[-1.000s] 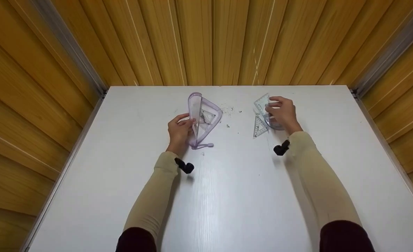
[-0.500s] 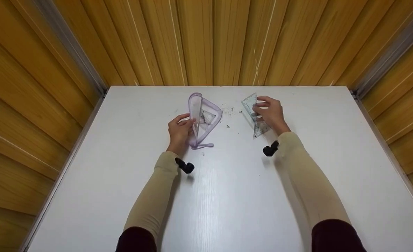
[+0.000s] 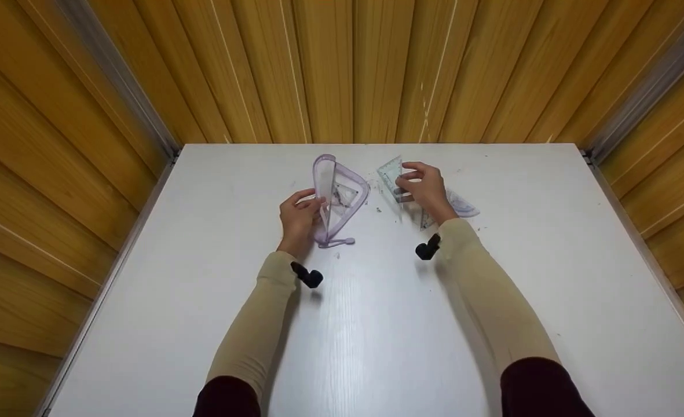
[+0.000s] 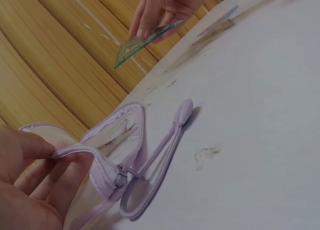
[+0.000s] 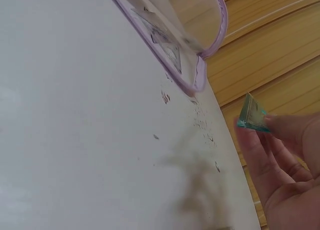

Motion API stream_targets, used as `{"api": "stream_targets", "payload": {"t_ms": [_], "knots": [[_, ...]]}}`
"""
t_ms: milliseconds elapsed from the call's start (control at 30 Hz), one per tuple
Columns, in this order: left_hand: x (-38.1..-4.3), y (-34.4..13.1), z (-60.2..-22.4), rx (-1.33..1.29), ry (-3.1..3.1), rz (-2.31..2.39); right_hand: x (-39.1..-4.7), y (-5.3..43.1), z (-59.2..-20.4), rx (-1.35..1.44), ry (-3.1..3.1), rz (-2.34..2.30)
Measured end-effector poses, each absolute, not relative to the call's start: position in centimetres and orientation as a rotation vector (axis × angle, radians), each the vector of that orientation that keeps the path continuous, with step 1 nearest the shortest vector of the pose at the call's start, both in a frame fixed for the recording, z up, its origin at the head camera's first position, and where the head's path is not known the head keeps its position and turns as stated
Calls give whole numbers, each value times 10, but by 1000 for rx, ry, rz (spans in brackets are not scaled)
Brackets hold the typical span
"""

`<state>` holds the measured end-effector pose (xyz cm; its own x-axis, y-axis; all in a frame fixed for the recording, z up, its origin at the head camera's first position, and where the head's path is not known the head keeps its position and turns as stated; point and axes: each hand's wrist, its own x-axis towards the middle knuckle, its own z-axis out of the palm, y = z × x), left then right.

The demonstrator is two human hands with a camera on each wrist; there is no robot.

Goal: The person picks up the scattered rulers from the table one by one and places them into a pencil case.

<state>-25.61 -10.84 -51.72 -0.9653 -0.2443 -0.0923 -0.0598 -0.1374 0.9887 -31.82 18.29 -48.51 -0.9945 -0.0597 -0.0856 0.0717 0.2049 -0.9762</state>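
A clear pouch point(image 3: 353, 217) with lilac zip edging lies on the table, its top flap lifted. My left hand point(image 3: 300, 217) pinches the edge of that flap between thumb and fingers. Inside the pouch shows a clear set square point(image 3: 344, 195); a lilac zip pull point(image 4: 184, 113) on a cord loop lies beside it. My right hand point(image 3: 425, 188) holds a greenish clear set square point(image 4: 135, 46) by its edge, raised over the table right of the pouch. Under and behind my right wrist lie a second clear triangle point(image 3: 427, 220) and a clear protractor point(image 3: 463, 205), both partly hidden.
Small dark crumbs point(image 5: 166, 97) are scattered on the white table point(image 3: 342, 324) between the pouch and my right hand. Wood-look panels point(image 3: 370, 69) rise behind the table's back edge, with more panelling at both sides.
My right hand has moved left with the set square, away from the protractor and the other triangle and towards the pouch. My left hand keeps its hold on the flap.
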Motion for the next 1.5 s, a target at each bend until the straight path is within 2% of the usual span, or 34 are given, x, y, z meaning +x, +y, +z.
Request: {"api": "stream_targets", "payload": {"t_ms": [833, 1500], "knots": [[-257, -106, -516, 388, -1956, -2260, -332, 102, -498, 9, 2388, -1773], [-257, -106, -517, 348, -1913, -2297, -335, 71, -507, 60, 2456, -1620]]}}
